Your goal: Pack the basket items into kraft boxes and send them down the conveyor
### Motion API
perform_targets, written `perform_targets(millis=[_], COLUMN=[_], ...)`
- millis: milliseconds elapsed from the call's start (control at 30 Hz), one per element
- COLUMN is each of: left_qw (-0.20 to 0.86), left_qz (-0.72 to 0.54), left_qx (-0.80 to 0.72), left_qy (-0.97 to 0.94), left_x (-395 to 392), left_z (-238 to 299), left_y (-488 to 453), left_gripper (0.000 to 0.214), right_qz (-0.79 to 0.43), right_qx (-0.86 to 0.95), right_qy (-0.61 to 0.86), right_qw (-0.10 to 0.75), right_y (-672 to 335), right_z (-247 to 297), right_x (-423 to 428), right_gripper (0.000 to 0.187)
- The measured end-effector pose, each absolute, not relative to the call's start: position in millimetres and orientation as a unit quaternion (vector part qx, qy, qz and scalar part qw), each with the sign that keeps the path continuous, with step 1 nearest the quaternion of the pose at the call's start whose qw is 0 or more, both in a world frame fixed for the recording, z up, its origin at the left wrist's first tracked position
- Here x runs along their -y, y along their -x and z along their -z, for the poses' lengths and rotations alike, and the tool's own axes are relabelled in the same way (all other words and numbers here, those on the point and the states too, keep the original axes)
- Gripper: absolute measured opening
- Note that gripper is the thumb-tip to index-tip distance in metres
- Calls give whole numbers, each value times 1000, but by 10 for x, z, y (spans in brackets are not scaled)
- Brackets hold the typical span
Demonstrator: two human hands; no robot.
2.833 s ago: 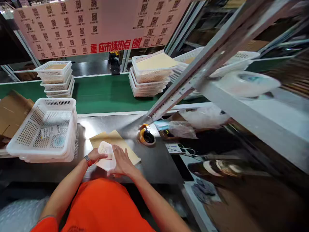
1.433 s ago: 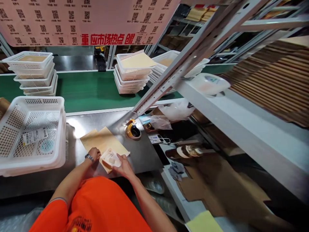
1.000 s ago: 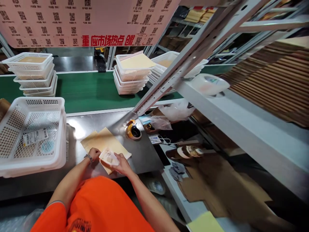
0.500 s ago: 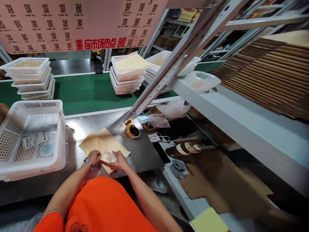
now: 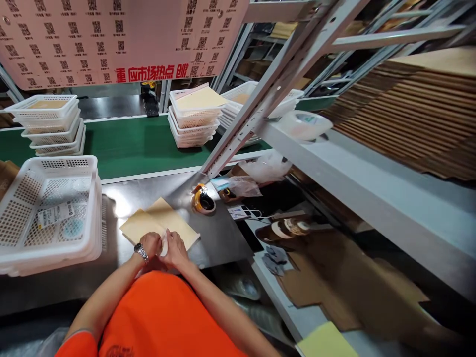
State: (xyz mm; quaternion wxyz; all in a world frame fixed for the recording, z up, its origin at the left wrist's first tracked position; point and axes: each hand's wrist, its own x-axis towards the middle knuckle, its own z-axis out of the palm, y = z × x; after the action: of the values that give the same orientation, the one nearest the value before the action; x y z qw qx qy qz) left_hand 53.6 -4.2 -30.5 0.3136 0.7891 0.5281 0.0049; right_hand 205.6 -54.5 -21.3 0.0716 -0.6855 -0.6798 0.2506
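A: What's at the left end?
B: A cardboard piece (image 5: pixel 6 176) at the edge, then a big white basket (image 5: pixel 89 218) with a white label (image 5: pixel 55 214) lying in it. Behind, on the green belt (image 5: pixel 137 144), stands a pile of smaller baskets (image 5: pixel 55 124)
A: And moving right?
B: Two tan envelopes (image 5: pixel 138 223), overlapping flat on the metal bench (image 5: pixel 225 248). The left hand (image 5: pixel 149 244), with a watch (image 5: pixel 141 252) on its wrist, is over their near edge, fingers curled in. I can't tell whether it grips anything
A: Where's the white piece (image 5: pixel 164 244)?
B: Between the two hands, above the near part of the envelopes, mostly hidden
A: The right hand (image 5: pixel 176 249)?
B: Half closed, holding the white piece on its thumb side
A: Beyond that?
B: Another basket pile (image 5: pixel 194 133) on the belt, an envelope laid on top. Nearer, a tape roll (image 5: pixel 204 200) on the bench, just beside the foot of a slanted metal post (image 5: pixel 241 134)
A: Far right?
B: A brown jar (image 5: pixel 284 229) low down, a white roll (image 5: pixel 302 125) on a shelf (image 5: pixel 345 173), then stacked cardboard (image 5: pixel 405 116)
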Motion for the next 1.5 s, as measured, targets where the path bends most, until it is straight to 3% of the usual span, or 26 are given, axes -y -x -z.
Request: perform_targets(millis=[167,267,367,500,567,733,900,1067,1333,1500], left_qw=[323,316,310,328,337,343,372,406,350,304], left_qz=[-34,-63,-90,-119,-125,-147,-186,-195,-334,-394], left_qx=[-495,-509,-526,-515,-495,-481,-474,-452,-453,-455], left_qy=[-806,-799,-787,-783,-791,-794,-776,-770,-749,-739], left_x=[139,138,110,119,151,204,208,274,371,404], left_z=[243,194,106,-65,-161,-375,-481,-496,-516,-466], left_y=[-546,-477,-402,-384,-398,-309,-33,227,207,95], left_gripper=[23,28,32,30,27,26,26,25,36,37], right_qz=[-248,-351,-505,-656,-655,-614,-597,-639,-653,-596], right_qx=[614,538,407,333,329,359,453,441,419,429], right_qy=[729,721,682,566,554,578,507,490,468,495], right_qw=[174,261,338,373,394,401,425,396,424,466], right_y=[-2023,-2251,-2502,-2553,-2473,-2422,-2577,-2442,-1930,-1663], right_z=[247,224,171,70,14,-148,-291,-298,-320,-373], right_x=[515,474,476,512,514,476,401,282,397,489], right_gripper=[120,122,103,70,68,86,57,50,49,59])
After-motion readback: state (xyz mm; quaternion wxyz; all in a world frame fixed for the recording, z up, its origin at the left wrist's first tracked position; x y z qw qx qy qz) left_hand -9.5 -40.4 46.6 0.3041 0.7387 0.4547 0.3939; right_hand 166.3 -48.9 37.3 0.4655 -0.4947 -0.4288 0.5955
